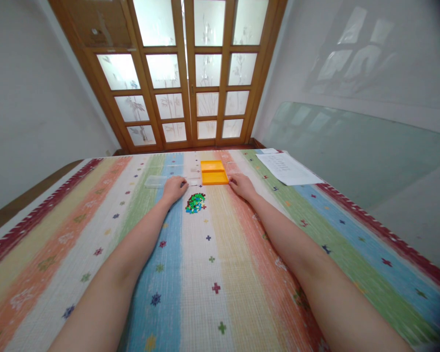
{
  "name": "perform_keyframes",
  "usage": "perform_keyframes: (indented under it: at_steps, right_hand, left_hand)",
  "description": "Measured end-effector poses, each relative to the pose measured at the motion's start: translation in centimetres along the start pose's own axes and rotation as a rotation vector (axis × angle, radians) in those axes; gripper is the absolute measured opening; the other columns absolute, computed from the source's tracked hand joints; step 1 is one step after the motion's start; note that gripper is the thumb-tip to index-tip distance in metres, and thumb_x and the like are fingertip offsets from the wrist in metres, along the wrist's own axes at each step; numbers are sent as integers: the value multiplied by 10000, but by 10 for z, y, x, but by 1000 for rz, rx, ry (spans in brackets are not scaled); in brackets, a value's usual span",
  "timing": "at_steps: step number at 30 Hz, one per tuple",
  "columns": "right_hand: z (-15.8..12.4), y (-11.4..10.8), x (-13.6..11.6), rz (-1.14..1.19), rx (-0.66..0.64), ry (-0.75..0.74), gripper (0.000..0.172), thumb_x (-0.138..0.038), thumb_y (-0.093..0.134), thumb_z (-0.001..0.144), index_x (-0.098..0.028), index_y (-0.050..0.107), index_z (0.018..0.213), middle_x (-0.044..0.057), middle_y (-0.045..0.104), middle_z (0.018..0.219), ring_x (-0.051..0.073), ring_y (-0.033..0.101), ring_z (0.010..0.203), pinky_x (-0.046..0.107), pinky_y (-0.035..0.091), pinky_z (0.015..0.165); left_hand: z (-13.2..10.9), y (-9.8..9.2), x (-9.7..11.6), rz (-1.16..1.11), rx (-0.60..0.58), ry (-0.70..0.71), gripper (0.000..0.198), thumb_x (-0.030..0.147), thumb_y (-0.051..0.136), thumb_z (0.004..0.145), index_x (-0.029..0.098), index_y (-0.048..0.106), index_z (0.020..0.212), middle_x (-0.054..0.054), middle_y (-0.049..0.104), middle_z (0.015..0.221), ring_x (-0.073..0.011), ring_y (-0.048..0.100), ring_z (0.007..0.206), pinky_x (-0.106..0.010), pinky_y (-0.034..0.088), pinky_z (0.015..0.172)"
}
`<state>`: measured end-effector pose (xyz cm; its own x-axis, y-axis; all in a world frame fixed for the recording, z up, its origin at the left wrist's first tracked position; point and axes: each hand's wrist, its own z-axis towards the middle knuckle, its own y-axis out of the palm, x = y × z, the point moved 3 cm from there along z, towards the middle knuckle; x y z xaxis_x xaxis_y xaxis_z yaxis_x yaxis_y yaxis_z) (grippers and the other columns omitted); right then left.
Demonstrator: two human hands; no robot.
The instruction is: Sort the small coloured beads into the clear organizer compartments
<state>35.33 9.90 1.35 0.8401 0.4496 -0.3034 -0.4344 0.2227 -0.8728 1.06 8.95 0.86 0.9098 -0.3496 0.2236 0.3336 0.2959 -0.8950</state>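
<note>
A shallow orange box (215, 178) with a ridge across its middle lies open on the table. At its front right corner is my right hand (242, 187), fingers curled and the tips at the box's edge; whether they grip it I cannot tell. My left hand (175, 188) rests left of the box with its fingers closed, and a small dark spot shows at the fingertips, too small to name. Just in front of that hand lies a pile of small green, blue and red pieces (195, 203). A clear plastic container (154, 182) sits beyond my left hand, partly hidden by it.
A striped, patterned cloth (212, 274) covers the table. White printed sheets (288, 167) lie at the far right edge. A glass panel (337, 151) leans along the right wall. Wooden doors with glass panes (187, 73) stand past the far edge.
</note>
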Motion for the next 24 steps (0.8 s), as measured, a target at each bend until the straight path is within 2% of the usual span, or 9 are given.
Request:
perform_keyframes:
  at_steps: [5, 8, 11, 14, 16, 19, 21, 24]
  right_hand:
    - [2, 6, 6, -24, 6, -15, 144, -237, 609, 957, -188, 739, 996, 99, 739, 1087, 250, 639, 1015, 315, 460, 916]
    - [3, 7, 8, -53, 16, -23, 141, -270, 620, 959, -187, 734, 966, 82, 740, 1034, 233, 641, 966, 301, 453, 881]
    - [3, 6, 9, -68, 36, -17, 181, -295, 604, 980, -185, 747, 990, 87, 741, 1042, 230, 646, 977, 305, 449, 908]
    - [2, 4, 8, -74, 49, -6, 212, -292, 582, 1000, -180, 757, 1038, 99, 743, 1074, 234, 652, 1015, 313, 446, 945]
    - [2, 3, 7, -84, 53, -4, 222, -281, 571, 1006, -176, 762, 1051, 104, 744, 1085, 239, 653, 1033, 320, 445, 956]
    - [2, 4, 7, -90, 69, -13, 227, -273, 568, 1009, -177, 767, 1063, 107, 743, 1107, 250, 649, 1062, 332, 445, 971]
    - [3, 6, 7, -84, 79, -19, 229, -275, 571, 1011, -176, 770, 1068, 110, 742, 1114, 255, 647, 1073, 337, 446, 979]
    - [4, 8, 7, -77, 90, -17, 243, -275, 565, 1015, -175, 776, 1083, 117, 743, 1113, 261, 646, 1074, 344, 448, 988]
  left_hand:
    - [-2, -2, 3, -7, 13, -24, 233, 348, 579, 967, 216, 770, 989, -118, 744, 1050, -291, 649, 1044, -416, 486, 967]
    - [-4, -9, -2, -47, 78, -59, 255, 346, 562, 976, 212, 768, 1044, -122, 739, 1105, -292, 651, 1085, -421, 480, 1010]
    - [-8, -24, -20, -89, 182, -126, 280, 305, 514, 983, 211, 760, 1079, -118, 730, 1157, -283, 646, 1141, -421, 471, 1053]
    - [-15, -41, -53, -75, 254, -252, 314, 218, 495, 930, 207, 746, 1119, -116, 723, 1208, -288, 628, 1200, -446, 453, 1099]
    - [-21, -48, -75, -37, 222, -294, 376, 165, 512, 855, 200, 731, 1160, -116, 713, 1258, -289, 614, 1240, -464, 425, 1150]
    - [-33, -53, -101, -8, 74, -200, 536, 143, 562, 746, 203, 689, 1264, -103, 661, 1393, -284, 554, 1352, -455, 382, 1210]
    - [-41, -55, -113, 12, 31, -158, 576, 180, 591, 739, 220, 667, 1309, -103, 647, 1408, -299, 535, 1371, -477, 371, 1221]
    - [-51, -57, -126, 50, 43, -164, 563, 270, 635, 763, 242, 662, 1325, -116, 645, 1361, -336, 547, 1325, -512, 384, 1203]
